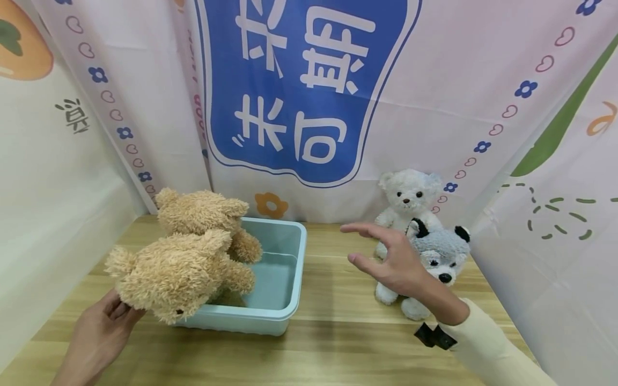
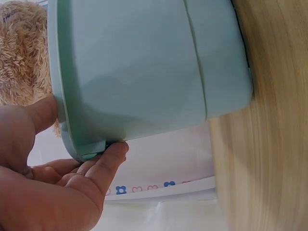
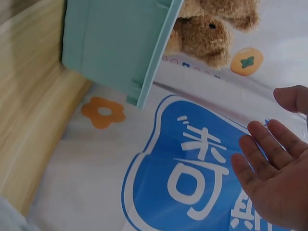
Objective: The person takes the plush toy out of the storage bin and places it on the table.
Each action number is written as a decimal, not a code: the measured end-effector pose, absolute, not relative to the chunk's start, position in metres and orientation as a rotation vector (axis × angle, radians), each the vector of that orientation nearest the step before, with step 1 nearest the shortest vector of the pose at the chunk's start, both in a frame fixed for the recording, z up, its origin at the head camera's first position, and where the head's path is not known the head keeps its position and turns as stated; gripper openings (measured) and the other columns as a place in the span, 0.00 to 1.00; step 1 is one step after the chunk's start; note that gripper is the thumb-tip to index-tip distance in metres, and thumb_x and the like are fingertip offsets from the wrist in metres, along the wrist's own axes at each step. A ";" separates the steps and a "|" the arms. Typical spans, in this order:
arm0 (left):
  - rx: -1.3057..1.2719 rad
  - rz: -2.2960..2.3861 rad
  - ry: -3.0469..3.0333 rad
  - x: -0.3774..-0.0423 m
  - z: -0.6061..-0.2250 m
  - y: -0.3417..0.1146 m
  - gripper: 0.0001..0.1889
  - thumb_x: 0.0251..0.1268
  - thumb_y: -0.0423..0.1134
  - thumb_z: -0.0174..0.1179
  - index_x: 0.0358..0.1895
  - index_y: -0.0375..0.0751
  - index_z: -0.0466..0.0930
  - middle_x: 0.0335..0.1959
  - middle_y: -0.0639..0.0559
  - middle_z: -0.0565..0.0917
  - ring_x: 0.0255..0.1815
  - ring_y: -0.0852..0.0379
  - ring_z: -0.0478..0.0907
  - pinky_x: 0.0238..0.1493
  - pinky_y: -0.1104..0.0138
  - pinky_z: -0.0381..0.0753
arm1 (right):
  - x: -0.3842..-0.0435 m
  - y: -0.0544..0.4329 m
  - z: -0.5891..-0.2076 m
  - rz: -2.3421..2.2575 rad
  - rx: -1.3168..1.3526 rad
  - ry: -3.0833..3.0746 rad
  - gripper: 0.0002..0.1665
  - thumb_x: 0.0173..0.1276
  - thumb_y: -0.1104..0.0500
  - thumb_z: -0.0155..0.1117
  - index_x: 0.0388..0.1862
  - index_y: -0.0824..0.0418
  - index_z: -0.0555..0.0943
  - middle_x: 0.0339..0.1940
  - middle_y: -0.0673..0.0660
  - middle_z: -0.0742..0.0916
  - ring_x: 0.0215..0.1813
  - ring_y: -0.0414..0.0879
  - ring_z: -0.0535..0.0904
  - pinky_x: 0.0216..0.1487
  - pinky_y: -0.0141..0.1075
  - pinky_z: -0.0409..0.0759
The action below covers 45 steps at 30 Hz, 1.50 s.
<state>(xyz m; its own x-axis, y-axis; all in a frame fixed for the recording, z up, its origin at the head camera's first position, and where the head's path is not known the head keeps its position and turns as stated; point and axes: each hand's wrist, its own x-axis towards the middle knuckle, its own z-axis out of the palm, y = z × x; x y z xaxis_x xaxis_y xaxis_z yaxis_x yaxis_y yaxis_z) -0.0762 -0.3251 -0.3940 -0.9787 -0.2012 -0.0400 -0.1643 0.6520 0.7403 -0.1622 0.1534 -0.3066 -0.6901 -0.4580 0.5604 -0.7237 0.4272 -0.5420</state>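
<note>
In head view, with left hand (image 1: pixel 98 329) low at 8 o'clock, grips pale blue-green bin (image 1: pixel 232 323), placed at 7 o'clock on wood table (image 1: pixel 338 289); in left wrist view, pinches its rim near a corner between thumb and curled fingers. With right hand (image 1: pixel 393 262) at 4 o'clock, holds nothing; spreads thumb wide from fingers, pointing toward 9 o'clock; in right wrist view, shows palm with fingers extended. At 8 o'clock, see front tan plush (image 1: pixel 174 273) bulging over bin's left end, with a limb inside; just above left-hand fingers, can't tell if touching. Behind that, nearly 9 o'clock, see rear tan plush (image 1: pixel 200 214), likewise over bin's left end, partly hidden by front one. Behind right hand at 4 o'clock, note gray-and-white husky plush (image 1: pixel 441 246), sitting upright, partly covered; can't tell if touching hand. At 3 o'clock, just behind husky, note white bear (image 1: pixel 406 187), also sitting. Near 4 to 5 o'clock, see cream sleeve (image 1: pixel 492 343) with black tabs (image 1: pixel 434 335) beside cuff. At 12 o'clock, see blue panel (image 1: pixel 296 86) with white characters on printed cloth (image 1: pixel 429 118).
</note>
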 end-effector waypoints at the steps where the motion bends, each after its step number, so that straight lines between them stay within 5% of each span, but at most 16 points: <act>1: 0.311 -1.264 -2.812 -0.076 -0.393 -0.325 0.33 0.79 0.46 0.47 0.76 0.28 0.50 0.69 0.18 0.60 0.68 0.25 0.60 0.37 0.89 0.78 | -0.162 0.151 -0.308 1.137 1.024 -2.359 0.24 0.62 0.63 0.71 0.59 0.55 0.81 0.56 0.50 0.87 0.58 0.45 0.83 0.60 0.42 0.82; 18: 0.281 -1.236 -2.788 -0.073 -0.393 -0.323 0.32 0.79 0.43 0.48 0.75 0.28 0.52 0.68 0.18 0.61 0.67 0.24 0.61 0.44 0.75 0.85 | -0.160 0.108 -0.316 1.220 1.169 -2.334 0.26 0.59 0.62 0.72 0.59 0.57 0.81 0.57 0.53 0.87 0.59 0.47 0.82 0.60 0.44 0.83; 24: 0.278 -1.239 -2.781 -0.073 -0.393 -0.322 0.32 0.79 0.43 0.48 0.76 0.28 0.51 0.68 0.19 0.61 0.66 0.23 0.61 0.44 0.77 0.84 | -0.159 0.090 -0.323 1.280 1.226 -2.323 0.30 0.60 0.62 0.72 0.62 0.57 0.78 0.61 0.53 0.85 0.62 0.46 0.81 0.61 0.42 0.82; 28: 0.300 -1.249 -2.787 -0.074 -0.392 -0.321 0.32 0.80 0.44 0.46 0.76 0.29 0.49 0.69 0.18 0.60 0.67 0.22 0.61 0.49 0.65 0.84 | -0.158 0.077 -0.324 1.358 1.275 -2.322 0.32 0.60 0.61 0.73 0.64 0.58 0.77 0.64 0.54 0.82 0.65 0.45 0.78 0.65 0.39 0.80; 35: 0.246 -1.214 -2.794 -0.073 -0.393 -0.322 0.31 0.79 0.43 0.48 0.75 0.28 0.52 0.68 0.19 0.62 0.66 0.23 0.62 0.44 0.80 0.82 | -0.160 0.055 -0.327 1.410 1.363 -2.268 0.33 0.61 0.60 0.73 0.66 0.57 0.75 0.70 0.53 0.77 0.68 0.45 0.75 0.67 0.38 0.78; 40: 0.257 -1.186 -2.799 -0.073 -0.394 -0.323 0.31 0.79 0.42 0.48 0.74 0.27 0.54 0.66 0.19 0.63 0.66 0.24 0.63 0.49 0.58 0.83 | -0.160 0.043 -0.327 1.426 1.387 -2.277 0.36 0.61 0.60 0.74 0.68 0.56 0.72 0.70 0.53 0.76 0.70 0.44 0.73 0.69 0.37 0.76; 45: 0.284 -1.194 -2.795 -0.073 -0.394 -0.323 0.31 0.79 0.43 0.48 0.74 0.26 0.54 0.67 0.20 0.64 0.66 0.26 0.63 0.43 0.75 0.86 | -0.160 0.033 -0.326 1.441 1.403 -2.297 0.41 0.60 0.59 0.74 0.71 0.57 0.69 0.71 0.55 0.75 0.70 0.47 0.73 0.70 0.36 0.75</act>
<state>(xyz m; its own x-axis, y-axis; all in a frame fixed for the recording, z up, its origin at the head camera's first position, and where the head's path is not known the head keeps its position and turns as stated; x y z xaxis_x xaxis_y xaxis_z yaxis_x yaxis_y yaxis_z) -0.0727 -0.3227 -0.3939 -0.9788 -0.2047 0.0092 -0.1349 0.6775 0.7231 -0.1595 0.0325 -0.3258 -0.5747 -0.6481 0.4996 -0.7318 0.1338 -0.6683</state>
